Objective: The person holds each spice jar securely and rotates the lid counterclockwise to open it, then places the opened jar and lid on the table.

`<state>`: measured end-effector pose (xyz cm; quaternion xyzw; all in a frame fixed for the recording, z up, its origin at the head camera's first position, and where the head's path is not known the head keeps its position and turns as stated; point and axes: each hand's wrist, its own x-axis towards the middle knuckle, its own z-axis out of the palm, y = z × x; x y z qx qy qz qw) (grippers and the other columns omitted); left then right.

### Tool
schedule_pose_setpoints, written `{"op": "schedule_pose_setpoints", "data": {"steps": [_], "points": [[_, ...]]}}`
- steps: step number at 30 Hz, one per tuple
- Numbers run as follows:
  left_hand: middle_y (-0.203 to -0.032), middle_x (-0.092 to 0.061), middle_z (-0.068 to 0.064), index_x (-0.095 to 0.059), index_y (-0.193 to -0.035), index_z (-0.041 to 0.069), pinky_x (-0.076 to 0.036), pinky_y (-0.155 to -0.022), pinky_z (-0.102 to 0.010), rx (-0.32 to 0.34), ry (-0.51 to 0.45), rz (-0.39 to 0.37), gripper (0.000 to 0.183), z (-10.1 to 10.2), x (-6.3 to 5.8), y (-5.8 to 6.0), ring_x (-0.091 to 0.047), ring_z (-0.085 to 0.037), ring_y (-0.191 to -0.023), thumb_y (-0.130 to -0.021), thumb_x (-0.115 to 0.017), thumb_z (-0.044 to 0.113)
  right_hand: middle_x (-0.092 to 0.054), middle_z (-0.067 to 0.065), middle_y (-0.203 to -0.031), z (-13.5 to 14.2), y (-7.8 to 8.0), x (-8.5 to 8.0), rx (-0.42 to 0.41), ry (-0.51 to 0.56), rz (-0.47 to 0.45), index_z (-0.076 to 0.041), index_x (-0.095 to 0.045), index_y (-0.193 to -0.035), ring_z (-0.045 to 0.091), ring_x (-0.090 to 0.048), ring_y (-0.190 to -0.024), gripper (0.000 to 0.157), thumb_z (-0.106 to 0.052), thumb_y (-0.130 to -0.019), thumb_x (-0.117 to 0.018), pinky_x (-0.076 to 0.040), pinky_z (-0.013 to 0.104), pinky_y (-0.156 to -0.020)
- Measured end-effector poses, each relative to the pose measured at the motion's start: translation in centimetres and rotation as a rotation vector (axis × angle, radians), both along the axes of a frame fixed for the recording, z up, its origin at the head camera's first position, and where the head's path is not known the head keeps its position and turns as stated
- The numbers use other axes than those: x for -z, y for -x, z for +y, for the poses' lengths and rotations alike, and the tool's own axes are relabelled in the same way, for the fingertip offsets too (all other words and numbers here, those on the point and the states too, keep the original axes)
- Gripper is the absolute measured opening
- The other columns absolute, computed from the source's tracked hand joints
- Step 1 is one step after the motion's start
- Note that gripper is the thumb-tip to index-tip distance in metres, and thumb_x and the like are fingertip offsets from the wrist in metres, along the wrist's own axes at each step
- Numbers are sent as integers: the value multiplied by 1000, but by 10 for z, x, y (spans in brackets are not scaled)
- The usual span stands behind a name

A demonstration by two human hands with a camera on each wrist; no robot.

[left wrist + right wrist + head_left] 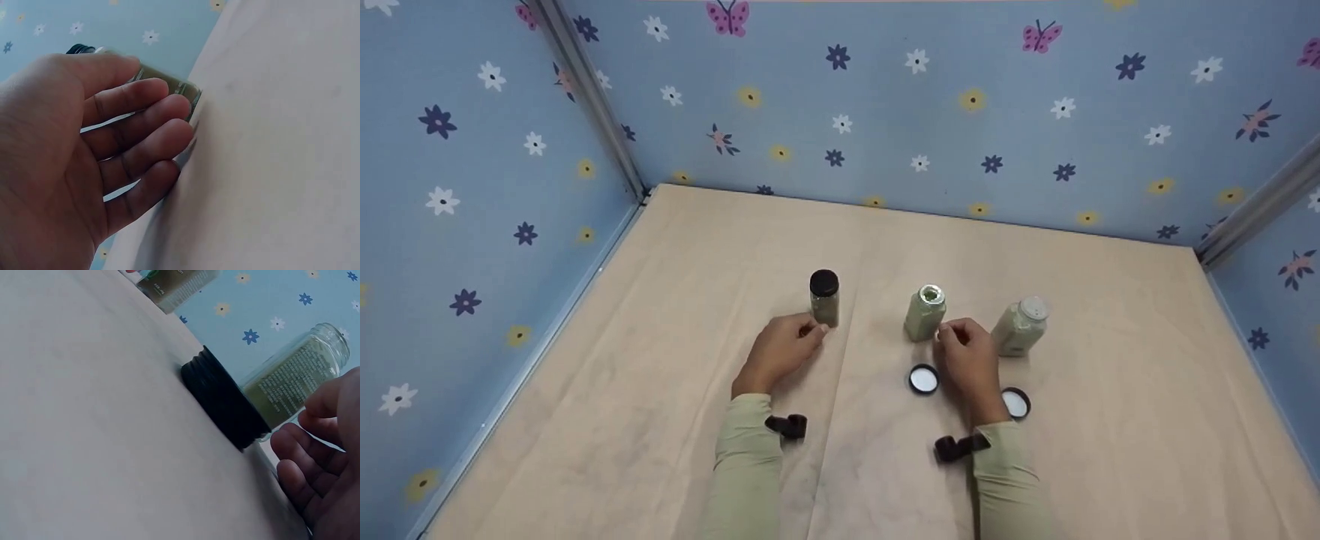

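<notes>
The left hand (781, 346), fingers loosely bent, is near the capped bottle (825, 301), at its one o'clock; the right hand (971, 361), likewise loose, is near the uncapped middle bottle (924, 320), at eleven o'clock. Contact, I cannot tell. Uncapping seems in hand; next perhaps needs gripping the capped bottle.

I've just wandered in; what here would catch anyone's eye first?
Probably the blue wall behind the table, scattered with flowers and butterflies. Next come three standing jars: the left jar, black-capped, by the left hand; then the open middle jar and right jar, with the right hand between them. Nearer the camera, a black lid and another lid show white insides.
</notes>
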<state>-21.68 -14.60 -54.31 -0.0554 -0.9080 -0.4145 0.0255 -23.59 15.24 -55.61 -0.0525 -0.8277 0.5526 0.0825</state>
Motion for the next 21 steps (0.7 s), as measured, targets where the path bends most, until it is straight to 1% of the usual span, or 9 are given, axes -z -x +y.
{"op": "schedule_pose_setpoints", "data": {"steps": [3, 8, 12, 16, 21], "points": [[-64, -52, 6, -59, -73, 25, -38, -54, -31, -31, 21, 24, 22, -3, 1, 0, -46, -13, -59, -90, -58, 39, -62, 4, -85, 0, -2, 0, -1, 6, 3, -8, -63, -85, 18, -55, -81, 16, -23, -90, -59, -43, 32, -75], [-75, -58, 9, -61, -83, 26, -42, -61, -31, -80, 24, 20, 16, -4, 1, 1, -52, -11, -68, -88, -60, 41, -64, 4, -82, 0, -3, 0, -5, 3, 32, -6, -65, -86, 18, -56, -79, 22, -25, -91, -57, -44, 32, -73], [-83, -58, 9, -58, -93, 23, -44, -66, -31, -120, 10, 16, 23, -4, 1, 1, -55, -9, -75, -86, -62, 45, -63, 6, -81, 0, -4, -1, -19, -22, 55, -6, -65, -85, 18, -55, -77, 26, -28, -92, -55, -44, 32, -71], [-88, -58, 8, -55, -99, 20, -46, -69, -31, -131, 4, 15, 30, -3, 1, 2, -56, -7, -79, -85, -62, 46, -62, 5, -79, -2, -4, -1, -24, -44, 58, -8, -65, -83, 18, -54, -75, 26, -30, -92, -55, -43, 32, -68], [-91, -58, 8, -56, -99, 20, -47, -70, -32, -131, -14, 29, 30, -3, 1, 3, -57, -6, -80, -85, -63, 46, -61, 3, -77, -7, -7, -3, -31, -62, 61, -11, -65, -82, 17, -54, -73, 24, -31, -92, -56, -44, 31, -66]]}}
